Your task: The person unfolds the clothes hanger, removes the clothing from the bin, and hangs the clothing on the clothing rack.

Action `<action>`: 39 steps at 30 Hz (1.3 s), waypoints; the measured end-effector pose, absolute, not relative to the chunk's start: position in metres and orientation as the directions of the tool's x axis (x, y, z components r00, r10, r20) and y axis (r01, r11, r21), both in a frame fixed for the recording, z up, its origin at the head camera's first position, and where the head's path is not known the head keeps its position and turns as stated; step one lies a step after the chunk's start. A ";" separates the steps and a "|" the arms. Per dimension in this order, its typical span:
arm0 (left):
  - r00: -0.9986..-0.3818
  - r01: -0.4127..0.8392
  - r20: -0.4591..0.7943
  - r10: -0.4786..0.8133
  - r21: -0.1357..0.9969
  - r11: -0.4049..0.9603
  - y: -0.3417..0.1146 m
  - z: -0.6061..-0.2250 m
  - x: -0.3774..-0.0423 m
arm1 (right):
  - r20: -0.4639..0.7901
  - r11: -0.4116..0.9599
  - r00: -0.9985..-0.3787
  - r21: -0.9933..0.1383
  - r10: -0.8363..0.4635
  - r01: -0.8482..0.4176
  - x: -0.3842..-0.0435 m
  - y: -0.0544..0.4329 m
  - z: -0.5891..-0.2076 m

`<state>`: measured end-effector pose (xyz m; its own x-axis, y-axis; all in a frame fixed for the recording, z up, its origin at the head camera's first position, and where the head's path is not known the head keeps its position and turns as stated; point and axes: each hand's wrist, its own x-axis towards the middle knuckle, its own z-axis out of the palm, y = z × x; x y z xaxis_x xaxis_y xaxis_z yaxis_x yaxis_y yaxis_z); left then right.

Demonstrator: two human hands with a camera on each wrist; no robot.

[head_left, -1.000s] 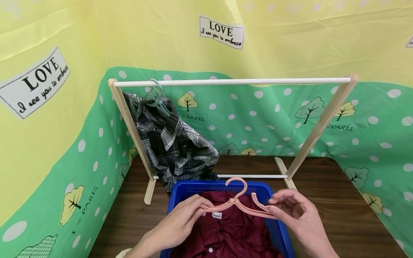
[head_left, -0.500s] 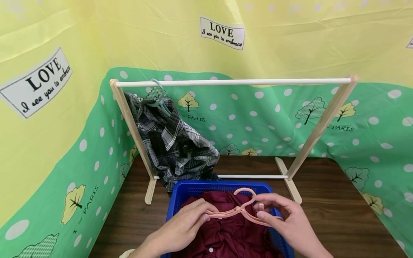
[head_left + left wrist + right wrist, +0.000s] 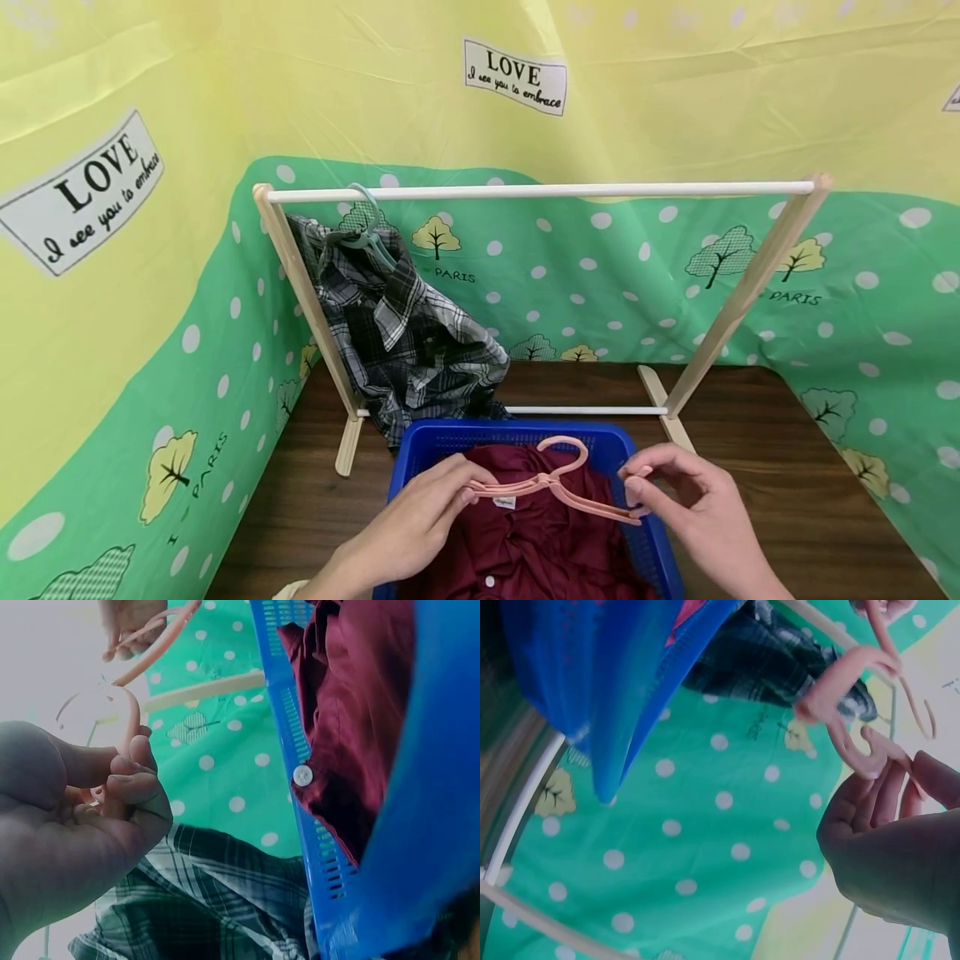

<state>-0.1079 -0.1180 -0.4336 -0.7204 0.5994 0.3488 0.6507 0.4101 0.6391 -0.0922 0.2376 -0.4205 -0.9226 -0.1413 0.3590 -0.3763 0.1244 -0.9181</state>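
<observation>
Head view: my left hand (image 3: 420,517) pinches one arm of a pink folding hanger (image 3: 545,480) between thumb and fingers, while my right hand (image 3: 705,508) has thumb and fingertips clamped on the opposite end. I judge the left grip is there to steady it and the right to handle the hinged part. From the right wrist, a curled pink piece (image 3: 866,766) shows at those fingertips; I cannot tell exactly how it joins the rest.

The hanger is held above the blue basket (image 3: 517,431), its hook upward, probably to keep both arms within reach and over the garment. Inside the basket lies the maroon shirt (image 3: 540,550), its white label (image 3: 504,502) showing just below the hanger, which likely helps me find the neck.

Beyond the basket, the clothes rack (image 3: 742,304) stands on the table (image 3: 787,467). A plaid shirt (image 3: 427,350) hangs by its teal hanger (image 3: 369,240) near the rack's left post, which seems to leave the rest of the rail (image 3: 570,190) usable.
</observation>
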 end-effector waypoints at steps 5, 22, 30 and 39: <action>-0.746 0.629 0.356 0.563 0.654 0.420 -0.127 -0.433 -0.109 | 0.325 0.184 -0.946 -0.929 -0.017 -0.322 -0.091 0.249 -0.416; -0.808 0.578 0.391 0.442 0.673 0.462 -0.145 -0.427 -0.113 | 0.175 0.373 -0.973 -0.921 0.153 -0.107 -0.096 0.287 -0.435; -0.825 0.550 0.411 0.388 0.741 0.386 -0.148 -0.427 -0.114 | 0.077 0.487 -0.992 -0.873 0.097 -0.020 -0.099 0.295 -0.446; -0.843 0.508 0.356 0.403 0.773 0.379 -0.147 -0.422 -0.112 | 0.000 0.525 -0.997 -0.850 0.081 0.042 -0.099 0.297 -0.447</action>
<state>-0.1124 -0.1466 -0.4224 -0.8432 0.4027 0.3562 0.5079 0.3791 0.7735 -0.0989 0.2966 -0.4466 -0.9967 0.0811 0.0003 0.0425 0.5250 -0.8500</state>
